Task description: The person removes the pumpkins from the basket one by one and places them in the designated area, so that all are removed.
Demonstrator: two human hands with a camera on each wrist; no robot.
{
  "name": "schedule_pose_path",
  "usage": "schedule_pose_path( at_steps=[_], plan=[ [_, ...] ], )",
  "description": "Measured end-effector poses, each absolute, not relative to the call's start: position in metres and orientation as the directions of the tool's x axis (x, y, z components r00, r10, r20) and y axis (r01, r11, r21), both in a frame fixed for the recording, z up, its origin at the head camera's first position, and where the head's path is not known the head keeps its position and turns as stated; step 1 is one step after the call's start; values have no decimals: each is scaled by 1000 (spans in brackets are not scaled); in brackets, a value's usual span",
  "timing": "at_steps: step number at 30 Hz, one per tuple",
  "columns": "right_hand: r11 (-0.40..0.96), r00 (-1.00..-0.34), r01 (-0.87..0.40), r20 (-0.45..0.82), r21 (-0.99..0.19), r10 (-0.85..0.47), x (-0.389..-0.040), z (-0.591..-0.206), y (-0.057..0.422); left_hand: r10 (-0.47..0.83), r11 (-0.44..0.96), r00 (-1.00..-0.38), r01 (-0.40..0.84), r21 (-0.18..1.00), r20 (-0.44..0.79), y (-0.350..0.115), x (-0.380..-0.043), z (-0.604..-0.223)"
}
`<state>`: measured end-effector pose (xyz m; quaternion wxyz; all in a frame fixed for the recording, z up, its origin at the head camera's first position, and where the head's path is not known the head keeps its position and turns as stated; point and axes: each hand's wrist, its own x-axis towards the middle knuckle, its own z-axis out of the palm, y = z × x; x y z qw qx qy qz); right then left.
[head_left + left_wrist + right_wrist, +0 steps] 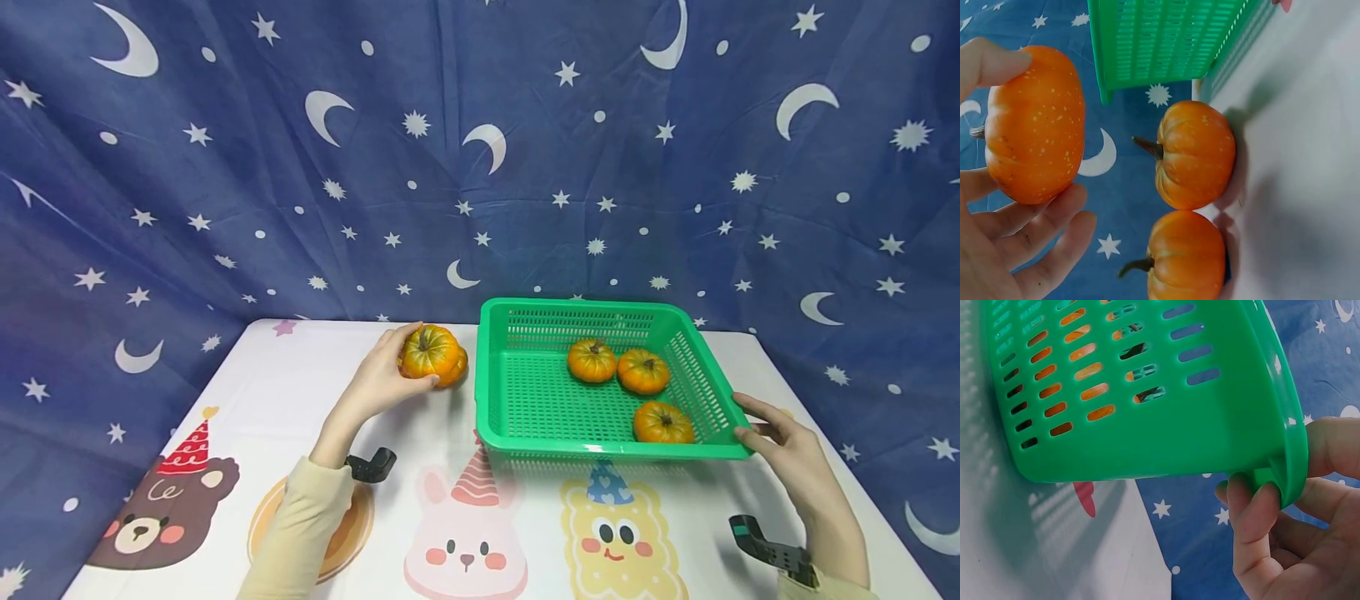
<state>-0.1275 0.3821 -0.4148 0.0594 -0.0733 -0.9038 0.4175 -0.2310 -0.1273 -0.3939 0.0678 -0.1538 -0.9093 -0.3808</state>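
Note:
My left hand holds a small orange pumpkin, its thumb on one side and fingers on the other. Beyond it in the left wrist view, two more pumpkins with stems, an upper one and a lower one, sit side by side on the table. In the head view the held pumpkin overlaps what lies behind it. At the right, my right hand pinches the rim of a green plastic basket at its near right corner. Three pumpkins lie inside the basket, one of them near its front wall.
A white table cover printed with cartoon animals lies under everything. Behind the table hangs a dark blue cloth with moons and stars. Each wrist wears a black camera mount, the left one showing near the sleeve.

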Motion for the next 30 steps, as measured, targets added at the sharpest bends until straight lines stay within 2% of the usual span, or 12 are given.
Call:
schedule_pose_path(
  at_steps=[13,30],
  plan=[
    [655,-982,90,42,-750,184,-128,-414,382,150,668,-955,289,686,256,-152,-233,-406],
    [646,-983,105,21,-756,184,-127,-413,383,13,646,-988,124,753,151,-201,-245,-411]
  ],
)
